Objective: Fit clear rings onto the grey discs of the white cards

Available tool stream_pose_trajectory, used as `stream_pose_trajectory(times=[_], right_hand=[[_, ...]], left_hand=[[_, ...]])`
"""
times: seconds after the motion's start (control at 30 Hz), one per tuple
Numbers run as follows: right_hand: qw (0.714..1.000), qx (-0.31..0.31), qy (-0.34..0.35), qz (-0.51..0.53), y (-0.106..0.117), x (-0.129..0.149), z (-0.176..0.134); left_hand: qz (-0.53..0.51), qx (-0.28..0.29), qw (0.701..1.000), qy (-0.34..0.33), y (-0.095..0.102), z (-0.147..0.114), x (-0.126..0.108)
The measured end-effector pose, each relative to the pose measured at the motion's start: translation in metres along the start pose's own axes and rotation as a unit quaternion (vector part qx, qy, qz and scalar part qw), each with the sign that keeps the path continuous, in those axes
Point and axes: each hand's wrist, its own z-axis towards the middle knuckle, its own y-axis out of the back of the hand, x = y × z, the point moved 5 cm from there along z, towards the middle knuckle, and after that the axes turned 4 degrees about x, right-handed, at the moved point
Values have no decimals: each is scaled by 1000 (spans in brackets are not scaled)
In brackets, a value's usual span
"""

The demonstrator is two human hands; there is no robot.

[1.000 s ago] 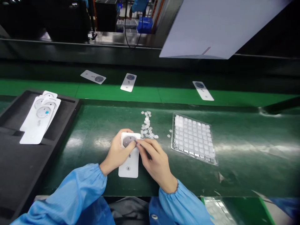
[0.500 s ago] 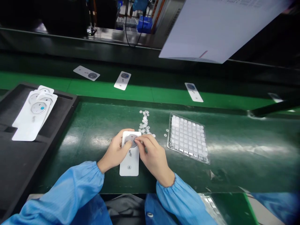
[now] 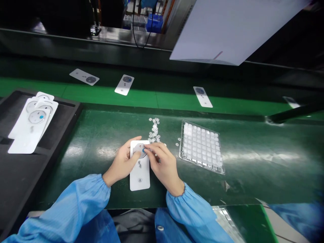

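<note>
Over the table (image 3: 101, 125), the left hand (image 3: 123, 161) clamps the panel (image 3: 140, 172); the right hand's (image 3: 164, 165) fingertips meet at its blue dot (image 3: 143, 150) (whether pinching it, I cannot tell). A slack left thumb could let the panel twist; a stray knuckle could scatter the discs (image 3: 155, 130).

a white panel (image 3: 227, 30) hangs, a blue bin (image 3: 157, 23) beyond.

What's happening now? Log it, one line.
left hand: gripping white card; right hand: at card's blue dot; clear tray: right of hands
</note>
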Motion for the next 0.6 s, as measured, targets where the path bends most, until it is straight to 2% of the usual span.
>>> stream_pose_trajectory(times=[0.1,0.23,0.3,0.37,0.47,0.53,0.6], right_hand=[[998,19,13,-60,-3,-1,-3],[988,54,-4,-144,-8,-3,-4],[992,64,-19,-107,-9,-3,-3],[997,67,-47,-18,-8,-5,-2],[987,61,-112,102,-6,-11,-3],[981,48,-137,131,-5,-14,-4],[984,29,-128,122,-3,-13,-5]], left_hand=[[18,14,1000,-8,0,-2,3],[28,19,999,-7,-1,-3,4],[24,15,1000,-3,-2,-2,3],[10,5,1000,6,-1,-1,1],[-12,-10,1000,16,-1,1,-1],[-18,-12,1000,19,-2,2,-1],[-22,-12,999,20,-2,1,-1]])
